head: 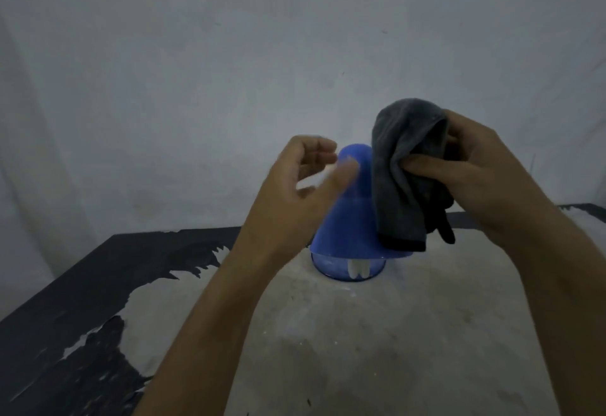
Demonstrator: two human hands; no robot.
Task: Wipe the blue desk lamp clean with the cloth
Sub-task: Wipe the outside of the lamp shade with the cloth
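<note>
The blue desk lamp stood upright near the far middle of the worn table, its long axis running vertically: a rounded top pointing up, the shade flaring out toward a wider rim, and a clearer blue base below with a small white fitting showing inside. It sat squarely on the pale, scraped part of the tabletop, apart from the black peeling patches at the left.

The right hand held the dark grey cloth raised beside the lamp's upper right, thumb and fingers pinching a fold so that the rest hung down in a loose drape over the shade's right flank. Whether the fabric actually touched the plastic could not be told — it overlapped the lamp in this view. Bunching it this way probably gave a padded edge to wipe with while keeping the slack off the table.

The left hand hovered at the lamp's upper left, fingers loosely curled and apart, gripping nothing; it was blurred, so contact with the shade was uncertain. Its position suggested it was there to steady the light lamp — a tall shape on a narrow base would likely tip under a sideways wipe.
</note>
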